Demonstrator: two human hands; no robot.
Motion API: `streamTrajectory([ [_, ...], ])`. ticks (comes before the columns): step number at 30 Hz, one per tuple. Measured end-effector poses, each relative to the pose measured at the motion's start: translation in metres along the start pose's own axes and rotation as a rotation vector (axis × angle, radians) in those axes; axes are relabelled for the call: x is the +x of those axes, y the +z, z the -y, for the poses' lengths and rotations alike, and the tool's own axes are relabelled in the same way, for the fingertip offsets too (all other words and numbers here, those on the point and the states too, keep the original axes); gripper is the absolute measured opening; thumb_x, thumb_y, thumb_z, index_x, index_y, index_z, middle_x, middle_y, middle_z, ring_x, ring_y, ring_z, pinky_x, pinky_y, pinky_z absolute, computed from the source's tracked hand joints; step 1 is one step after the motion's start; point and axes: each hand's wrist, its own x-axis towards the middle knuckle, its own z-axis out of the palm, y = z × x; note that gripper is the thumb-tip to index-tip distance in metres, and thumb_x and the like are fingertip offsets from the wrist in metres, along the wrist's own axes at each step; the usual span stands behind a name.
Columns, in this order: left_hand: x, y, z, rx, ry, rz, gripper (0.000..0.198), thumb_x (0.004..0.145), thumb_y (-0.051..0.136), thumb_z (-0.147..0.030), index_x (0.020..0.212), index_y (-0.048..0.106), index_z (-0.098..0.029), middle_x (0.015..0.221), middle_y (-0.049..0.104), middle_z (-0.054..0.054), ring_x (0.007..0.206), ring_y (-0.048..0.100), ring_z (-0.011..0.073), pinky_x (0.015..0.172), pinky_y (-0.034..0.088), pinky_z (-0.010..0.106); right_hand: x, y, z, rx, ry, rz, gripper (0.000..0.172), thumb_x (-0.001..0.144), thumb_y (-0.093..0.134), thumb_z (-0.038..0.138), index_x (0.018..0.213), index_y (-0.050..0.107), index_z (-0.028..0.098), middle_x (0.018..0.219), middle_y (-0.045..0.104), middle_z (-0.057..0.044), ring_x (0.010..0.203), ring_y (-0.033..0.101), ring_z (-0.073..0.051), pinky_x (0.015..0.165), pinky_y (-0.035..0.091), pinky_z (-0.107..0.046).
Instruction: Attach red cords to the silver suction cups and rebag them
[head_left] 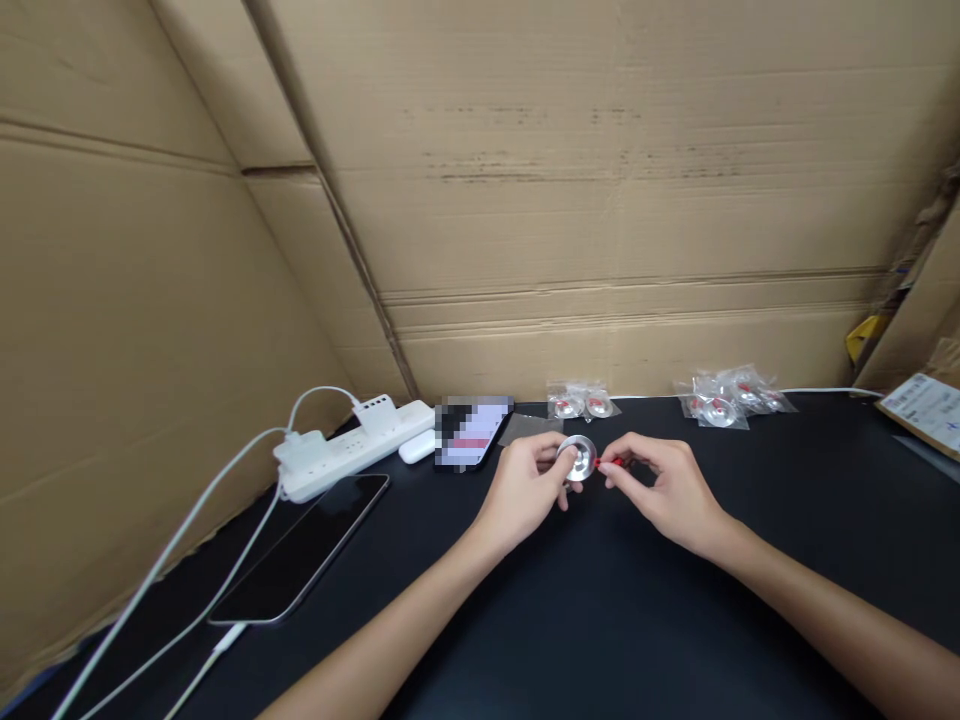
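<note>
My left hand (534,482) is closed on a shiny silver disc (579,470), with the thumb on its face. The disc is round, with rings towards its centre, and is held up above the black table. At its right edge is a thin red cord-like piece (611,463), pinched between the thumb and fingertips of my right hand (666,485). It seems to reach the disc, but how the two join is too small to make out. Fingers of my left hand hide the disc's back and left edge.
Clear bags (583,402) with silver discs and red pieces lie behind my hands; more bags (731,398) lie right. Left are a phone (472,435), a power strip (360,455), white cables and a tablet (304,555). Cardboard walls (600,200) enclose the black table (600,620).
</note>
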Motion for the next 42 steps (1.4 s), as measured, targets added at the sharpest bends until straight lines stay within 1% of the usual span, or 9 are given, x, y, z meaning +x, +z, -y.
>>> streamTrajectory([
  [5,-0.001,0.006,-0.004,-0.238,-0.046,0.106,0.031,0.087,0.062,-0.039,0.094,0.071,-0.01,0.077,0.071,0.01,0.065,0.067,0.0187,0.053,0.054,0.028,-0.001,0.0,-0.006,-0.021,-0.021,-0.004,0.012,0.091,0.06,0.022,0.101,0.068,0.022,0.086,0.074,-0.003,0.073,0.07,-0.018,0.068,0.055,-0.031],
  [8,-0.004,0.008,-0.007,-0.331,-0.082,0.13,0.03,0.086,0.066,-0.036,0.098,0.072,-0.01,0.085,0.072,0.011,0.077,0.069,0.0216,0.066,0.058,0.033,-0.002,-0.001,-0.011,-0.12,-0.08,0.012,0.013,0.092,0.058,0.02,0.097,0.071,0.023,0.088,0.073,-0.003,0.076,0.069,-0.019,0.072,0.055,-0.033],
  [10,-0.005,0.01,-0.009,-0.372,-0.099,0.152,0.029,0.085,0.067,-0.034,0.1,0.072,-0.009,0.088,0.073,0.012,0.081,0.069,0.022,0.073,0.058,0.036,-0.003,-0.002,-0.014,-0.18,-0.108,0.034,0.015,0.094,0.056,0.019,0.096,0.07,0.022,0.085,0.071,-0.004,0.073,0.066,-0.018,0.07,0.053,-0.032],
  [15,-0.007,0.011,-0.01,-0.447,-0.108,0.202,0.029,0.087,0.067,-0.031,0.103,0.072,-0.008,0.089,0.072,0.012,0.085,0.068,0.022,0.082,0.057,0.039,-0.003,-0.002,-0.016,-0.311,-0.169,0.087,0.02,0.098,0.043,0.015,0.099,0.064,0.018,0.087,0.063,-0.007,0.079,0.06,-0.019,0.073,0.051,-0.033],
  [20,-0.008,0.01,-0.012,-0.501,-0.095,0.215,0.027,0.09,0.063,-0.031,0.103,0.072,-0.009,0.094,0.071,0.012,0.089,0.068,0.0219,0.086,0.056,0.041,-0.004,-0.003,-0.017,-0.393,-0.195,0.116,0.019,0.099,0.038,0.014,0.093,0.056,0.017,0.087,0.059,-0.008,0.08,0.056,-0.02,0.074,0.05,-0.036],
  [25,-0.009,0.011,-0.014,-0.514,-0.091,0.238,0.027,0.091,0.062,-0.031,0.103,0.073,-0.01,0.094,0.071,0.011,0.091,0.067,0.0227,0.09,0.054,0.044,-0.004,-0.002,-0.017,-0.398,-0.169,0.098,0.015,0.099,0.039,0.014,0.097,0.053,0.018,0.089,0.058,-0.007,0.079,0.056,-0.019,0.073,0.049,-0.034],
  [33,-0.011,0.011,-0.019,-0.508,-0.08,0.318,0.025,0.093,0.058,-0.024,0.11,0.072,-0.012,0.103,0.072,0.012,0.099,0.065,0.0235,0.099,0.05,0.046,-0.007,0.004,-0.016,-0.56,-0.252,0.083,0.019,0.099,0.037,0.012,0.09,0.053,0.016,0.084,0.058,-0.008,0.077,0.054,-0.021,0.072,0.048,-0.035],
  [37,-0.013,0.013,-0.017,-0.543,-0.07,0.314,0.025,0.092,0.058,-0.021,0.112,0.072,-0.012,0.107,0.072,0.012,0.101,0.066,0.0244,0.1,0.049,0.047,-0.006,0.005,-0.013,-0.616,-0.274,0.071,0.021,0.098,0.037,0.01,0.086,0.055,0.015,0.081,0.058,-0.009,0.074,0.053,-0.021,0.071,0.047,-0.036],
  [42,-0.012,0.017,-0.011,-0.522,-0.137,0.151,0.019,0.085,0.068,-0.021,0.099,0.075,-0.01,0.095,0.073,0.011,0.091,0.068,0.0239,0.093,0.054,0.046,-0.007,0.008,-0.009,-0.594,-0.249,0.083,0.022,0.098,0.038,0.011,0.086,0.057,0.014,0.082,0.06,-0.009,0.075,0.054,-0.022,0.073,0.047,-0.037],
])
